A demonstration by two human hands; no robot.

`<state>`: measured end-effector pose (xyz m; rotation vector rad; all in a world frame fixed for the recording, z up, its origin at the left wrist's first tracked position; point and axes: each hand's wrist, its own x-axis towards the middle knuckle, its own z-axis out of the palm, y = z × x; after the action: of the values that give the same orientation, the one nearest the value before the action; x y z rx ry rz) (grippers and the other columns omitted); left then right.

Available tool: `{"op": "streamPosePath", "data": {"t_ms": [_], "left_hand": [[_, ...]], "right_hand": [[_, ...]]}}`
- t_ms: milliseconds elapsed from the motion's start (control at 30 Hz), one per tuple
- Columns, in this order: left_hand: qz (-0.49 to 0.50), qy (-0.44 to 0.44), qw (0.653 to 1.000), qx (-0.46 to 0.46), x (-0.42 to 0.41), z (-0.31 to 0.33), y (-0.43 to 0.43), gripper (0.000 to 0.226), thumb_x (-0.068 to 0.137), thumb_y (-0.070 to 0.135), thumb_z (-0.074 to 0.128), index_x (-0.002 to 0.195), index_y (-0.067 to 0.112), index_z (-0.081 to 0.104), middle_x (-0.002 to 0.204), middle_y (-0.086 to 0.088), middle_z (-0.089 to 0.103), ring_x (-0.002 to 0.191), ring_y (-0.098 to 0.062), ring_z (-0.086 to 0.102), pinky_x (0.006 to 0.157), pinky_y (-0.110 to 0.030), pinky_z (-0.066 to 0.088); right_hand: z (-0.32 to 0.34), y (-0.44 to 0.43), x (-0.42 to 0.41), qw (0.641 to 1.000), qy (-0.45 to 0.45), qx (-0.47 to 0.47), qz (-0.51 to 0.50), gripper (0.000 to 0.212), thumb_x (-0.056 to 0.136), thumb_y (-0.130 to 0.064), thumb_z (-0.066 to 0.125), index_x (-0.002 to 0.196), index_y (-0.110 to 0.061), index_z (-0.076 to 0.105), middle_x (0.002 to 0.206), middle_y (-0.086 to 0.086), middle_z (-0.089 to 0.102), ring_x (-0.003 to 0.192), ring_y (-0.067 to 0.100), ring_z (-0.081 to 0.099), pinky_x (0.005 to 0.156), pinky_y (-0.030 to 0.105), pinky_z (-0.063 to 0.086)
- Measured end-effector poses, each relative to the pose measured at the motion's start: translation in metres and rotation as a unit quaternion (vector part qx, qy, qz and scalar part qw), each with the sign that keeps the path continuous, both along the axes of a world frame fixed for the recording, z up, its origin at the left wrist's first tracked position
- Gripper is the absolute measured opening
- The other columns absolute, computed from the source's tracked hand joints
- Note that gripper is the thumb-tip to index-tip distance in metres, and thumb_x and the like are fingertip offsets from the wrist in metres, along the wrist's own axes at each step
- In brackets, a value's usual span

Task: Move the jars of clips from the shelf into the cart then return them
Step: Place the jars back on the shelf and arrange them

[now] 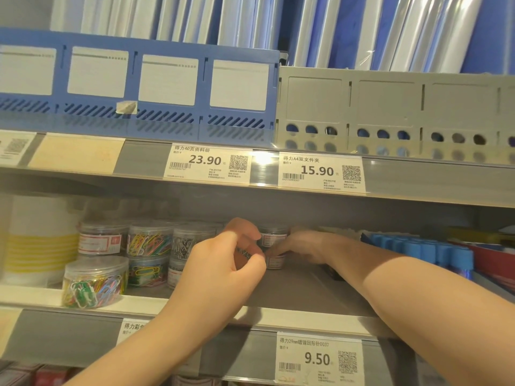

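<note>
Both hands are in on the shelf (306, 296) above the 9.50 price tag (317, 358). Left hand (223, 263), up-left of the tag: fingers curled, pinching a silver-clip jar (245, 253), mostly hidden. Right hand (302, 246), straight above the tag: fingertips against a two-jar stack (274, 239); grip blurred, can't tell. Coloured-clip jar (94, 285) sits far left of the tag at the shelf's front edge.

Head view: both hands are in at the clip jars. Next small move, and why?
Probably pull the left hand back toward the white shelf edge: its grip curls round a small clear plastic jar of silver clips, largely hidden, while the right hand only touches the red-labelled clear jars behind.
</note>
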<state>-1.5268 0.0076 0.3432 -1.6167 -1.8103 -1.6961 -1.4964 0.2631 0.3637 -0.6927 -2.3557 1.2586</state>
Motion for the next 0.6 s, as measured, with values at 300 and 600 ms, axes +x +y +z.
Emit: {"op": "streamPosePath", "data": {"t_ms": [300, 600], "left_hand": [[-0.004, 0.005, 1.0, 0.0, -0.0013, -0.0004, 0.0001, 0.008, 0.078, 0.023, 0.055, 0.083, 0.029, 0.055, 0.082, 0.021, 0.063, 0.065, -0.022, 0.063, 0.07, -0.041, 0.052], [-0.002, 0.007, 1.0, 0.001, -0.0003, 0.0001, -0.0004, 0.01, 0.072, 0.029, 0.053, 0.082, 0.031, 0.055, 0.079, 0.017, 0.065, 0.066, -0.022, 0.063, 0.07, -0.043, 0.052]], "right_hand": [[-0.0029, 0.0063, -0.0074, 0.999, -0.021, -0.047, -0.016, 0.076, 0.046, -0.041, 0.089, 0.116, -0.023, 0.064, 0.115, -0.003, 0.068, 0.112, 0.017, 0.06, 0.1, 0.035, 0.047], [-0.0026, 0.0009, -0.0016, 0.997, -0.023, -0.067, -0.034, 0.069, 0.054, -0.028, 0.087, 0.117, -0.017, 0.064, 0.115, 0.002, 0.068, 0.111, 0.018, 0.06, 0.101, 0.036, 0.047]]}}
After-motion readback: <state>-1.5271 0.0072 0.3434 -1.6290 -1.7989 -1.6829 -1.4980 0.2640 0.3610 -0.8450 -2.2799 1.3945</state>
